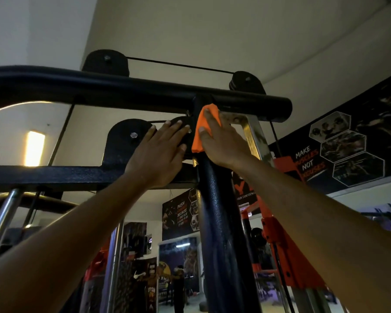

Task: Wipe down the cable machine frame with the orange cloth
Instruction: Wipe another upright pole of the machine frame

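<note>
Wall banner [339, 152]: "MAKE MUSCLES NOT EXCUSES"

Single view from my head, tilted steeply upward, close under the black textured steel cable machine frame [215, 199]; white ceiling [212, 30] filled the upper half.
</note>
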Demonstrator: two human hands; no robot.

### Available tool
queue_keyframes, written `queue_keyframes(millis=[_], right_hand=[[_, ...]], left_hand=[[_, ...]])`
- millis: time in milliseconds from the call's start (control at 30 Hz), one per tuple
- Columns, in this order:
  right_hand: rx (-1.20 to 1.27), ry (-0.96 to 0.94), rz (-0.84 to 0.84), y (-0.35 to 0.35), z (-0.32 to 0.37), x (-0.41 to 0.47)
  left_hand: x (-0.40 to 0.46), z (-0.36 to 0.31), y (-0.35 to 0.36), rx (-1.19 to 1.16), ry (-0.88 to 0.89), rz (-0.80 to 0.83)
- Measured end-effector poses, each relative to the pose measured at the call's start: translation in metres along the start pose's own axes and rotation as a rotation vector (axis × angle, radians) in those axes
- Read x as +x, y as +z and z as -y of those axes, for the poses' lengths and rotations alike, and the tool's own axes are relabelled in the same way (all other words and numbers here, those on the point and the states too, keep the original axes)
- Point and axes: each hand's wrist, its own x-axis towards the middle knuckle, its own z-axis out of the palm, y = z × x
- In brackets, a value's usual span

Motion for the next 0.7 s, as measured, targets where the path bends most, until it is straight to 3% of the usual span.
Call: queue_keyframes(millis=[133, 367, 567, 700], right_hand=[[0.033, 0.004, 0.013, -0.007, 0.007, 0.019], [-0.035, -0.05, 0.058, -0.001, -0.01, -0.028], [-0.056, -0.083, 0.037, -0.006, -0.004, 0.002], [0.006, -0.11, 0.032, 0.002, -0.001, -0.043]], left_hand=[[-0.001, 0.0, -0.001, -0.009, -0.011, -0.008], [-0.003, -0.002, -0.001, -0.013, -0.024, -0.003], [-0.002, -0.001, -0.002, -0.007, -0.021, -0.018], [-0.008, -0.004, 0.0, 0.034, -0.027, -0.01]])
